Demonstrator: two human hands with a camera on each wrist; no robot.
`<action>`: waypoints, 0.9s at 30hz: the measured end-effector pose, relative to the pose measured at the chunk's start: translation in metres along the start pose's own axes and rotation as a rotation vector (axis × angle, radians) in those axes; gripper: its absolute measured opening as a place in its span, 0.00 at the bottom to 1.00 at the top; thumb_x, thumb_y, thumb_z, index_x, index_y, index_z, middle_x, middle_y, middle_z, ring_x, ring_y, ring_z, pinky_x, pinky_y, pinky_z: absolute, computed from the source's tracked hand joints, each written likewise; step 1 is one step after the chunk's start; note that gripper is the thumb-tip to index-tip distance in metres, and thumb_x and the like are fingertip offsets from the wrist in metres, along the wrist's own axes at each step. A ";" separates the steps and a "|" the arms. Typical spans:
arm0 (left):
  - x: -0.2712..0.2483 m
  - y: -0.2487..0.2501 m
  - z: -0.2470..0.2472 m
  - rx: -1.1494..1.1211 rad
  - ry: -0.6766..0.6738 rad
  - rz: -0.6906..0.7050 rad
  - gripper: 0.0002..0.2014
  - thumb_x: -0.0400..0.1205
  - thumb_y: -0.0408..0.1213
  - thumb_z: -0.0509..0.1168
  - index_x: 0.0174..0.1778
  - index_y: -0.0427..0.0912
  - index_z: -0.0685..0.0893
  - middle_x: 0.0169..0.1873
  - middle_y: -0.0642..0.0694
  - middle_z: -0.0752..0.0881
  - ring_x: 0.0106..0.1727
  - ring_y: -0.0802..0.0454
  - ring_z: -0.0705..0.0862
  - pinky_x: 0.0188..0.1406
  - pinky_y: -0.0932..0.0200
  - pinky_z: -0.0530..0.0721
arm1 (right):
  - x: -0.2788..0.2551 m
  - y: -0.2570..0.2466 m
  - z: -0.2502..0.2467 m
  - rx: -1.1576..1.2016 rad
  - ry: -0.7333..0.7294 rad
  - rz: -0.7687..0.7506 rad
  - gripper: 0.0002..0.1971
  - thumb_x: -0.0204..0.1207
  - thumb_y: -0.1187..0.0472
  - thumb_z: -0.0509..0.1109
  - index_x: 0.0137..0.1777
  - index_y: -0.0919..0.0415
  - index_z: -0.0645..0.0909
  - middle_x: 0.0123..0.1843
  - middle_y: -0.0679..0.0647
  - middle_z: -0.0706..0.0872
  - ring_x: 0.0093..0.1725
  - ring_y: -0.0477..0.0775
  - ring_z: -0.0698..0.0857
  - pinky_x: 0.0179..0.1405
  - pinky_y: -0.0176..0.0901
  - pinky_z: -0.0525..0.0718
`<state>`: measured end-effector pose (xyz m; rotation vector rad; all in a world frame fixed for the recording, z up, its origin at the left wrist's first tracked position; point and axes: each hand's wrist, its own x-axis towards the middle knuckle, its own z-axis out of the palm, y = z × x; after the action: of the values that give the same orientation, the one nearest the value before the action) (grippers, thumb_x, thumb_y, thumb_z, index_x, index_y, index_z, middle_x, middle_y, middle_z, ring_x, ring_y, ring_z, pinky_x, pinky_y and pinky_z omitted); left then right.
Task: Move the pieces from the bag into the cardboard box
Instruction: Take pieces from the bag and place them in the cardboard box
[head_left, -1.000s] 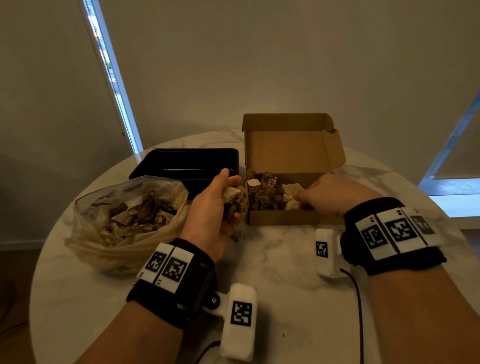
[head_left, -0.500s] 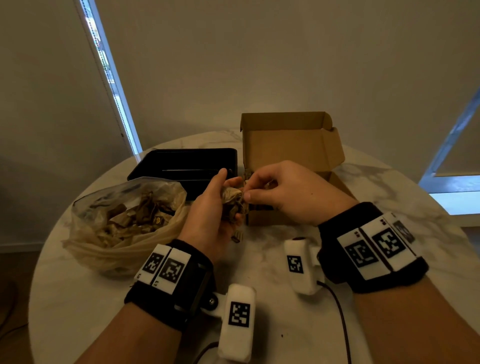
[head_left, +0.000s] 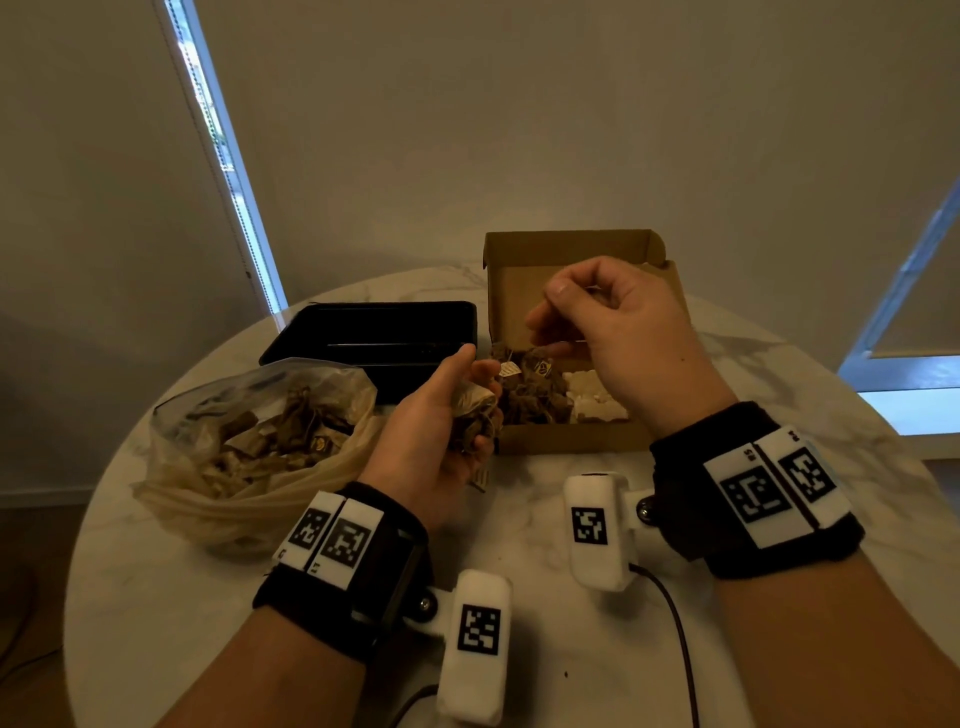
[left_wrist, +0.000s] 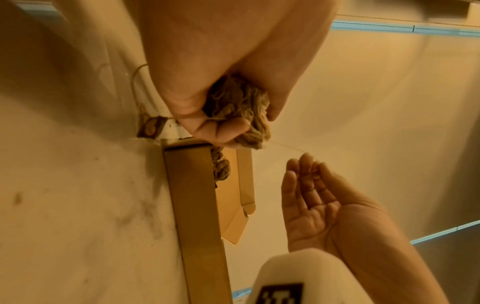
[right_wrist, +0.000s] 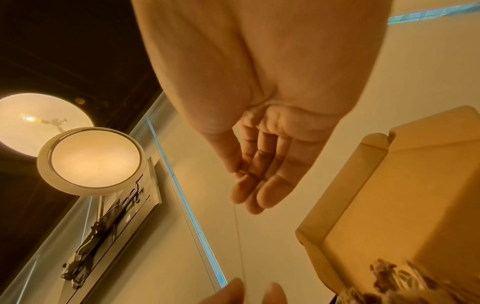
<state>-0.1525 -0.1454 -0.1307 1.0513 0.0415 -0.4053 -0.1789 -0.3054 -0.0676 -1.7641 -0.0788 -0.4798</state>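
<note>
We are clutching a clump of pieces (head_left: 475, 415) in our left hand (head_left: 434, 421), just short of the box (head_left: 566, 441). Our right hand (head_left: 613, 322) is pinching a thread (left_wrist: 285, 146), running taut from clump to fingertips, over the box. Best drawing slowly, clump held firm. Left of us, the bag (head_left: 249, 441) is resting on the bench (head_left: 519, 519).

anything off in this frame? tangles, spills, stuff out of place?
Yes: a thin string runs taut from the clump of pieces in the left hand to the right hand, raised over the cardboard box. Looks snagged. A paper tag dangles below the left hand's grip.
</note>
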 end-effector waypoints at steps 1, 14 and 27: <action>0.000 0.000 0.000 0.006 -0.007 0.002 0.16 0.82 0.54 0.70 0.52 0.44 0.91 0.46 0.45 0.86 0.34 0.56 0.80 0.22 0.66 0.75 | 0.000 -0.001 -0.001 0.034 0.026 0.012 0.06 0.88 0.60 0.65 0.51 0.59 0.82 0.39 0.52 0.93 0.39 0.49 0.92 0.40 0.42 0.91; -0.003 0.001 0.002 0.011 -0.018 -0.016 0.13 0.80 0.49 0.74 0.54 0.45 0.92 0.44 0.47 0.89 0.36 0.56 0.81 0.20 0.67 0.73 | 0.003 -0.011 -0.010 0.419 0.132 -0.041 0.06 0.90 0.62 0.61 0.56 0.63 0.78 0.51 0.61 0.94 0.51 0.59 0.94 0.50 0.44 0.92; -0.009 0.001 0.007 0.148 -0.210 0.025 0.08 0.82 0.36 0.70 0.55 0.48 0.90 0.39 0.50 0.90 0.36 0.57 0.82 0.25 0.66 0.75 | 0.009 0.002 -0.015 0.233 0.244 -0.146 0.06 0.90 0.62 0.62 0.56 0.60 0.81 0.52 0.55 0.93 0.54 0.52 0.93 0.59 0.46 0.90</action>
<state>-0.1617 -0.1482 -0.1242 1.1488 -0.1915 -0.4998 -0.1743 -0.3221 -0.0632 -1.4670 -0.0877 -0.7580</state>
